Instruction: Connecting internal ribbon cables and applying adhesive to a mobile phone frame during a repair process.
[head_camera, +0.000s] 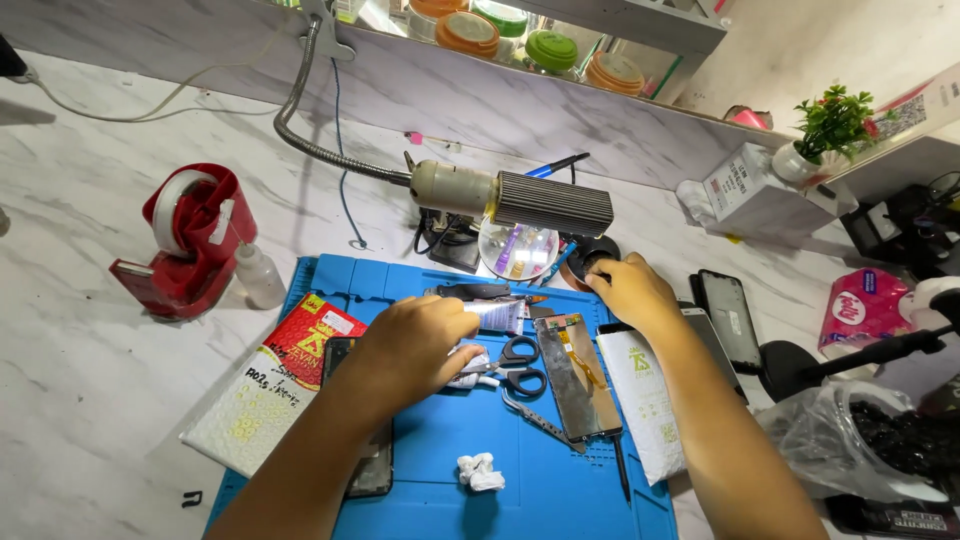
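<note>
L hand (415, 345): centre of frame, fingers curled down over a crumpled white wad (466, 365) on the blue mat (440, 440); closed round it, grip seen only in part; a glue tube (493, 316) lies just beyond the knuckles
R hand (628, 290): centre-right, upper edge of mat; fingers bent & resting on a small black round item (597, 252); whether it is gripped can't be told
Scissors (515, 366): black handles, just right of L hand, touching the wad area
Phone screen panel (577, 376): lying flat btw. the two hands, right of scissors
Tweezers (532, 412): below scissors, beside the panel
White pouch (645, 400): under R forearm, right edge of mat
Second wad (478, 472): lower centre of mat, apart from both hands
Lamp (512, 200): w/ flexible neck, upper centre
Tape dispenser (190, 240): red, left of frame, off the mat
</note>
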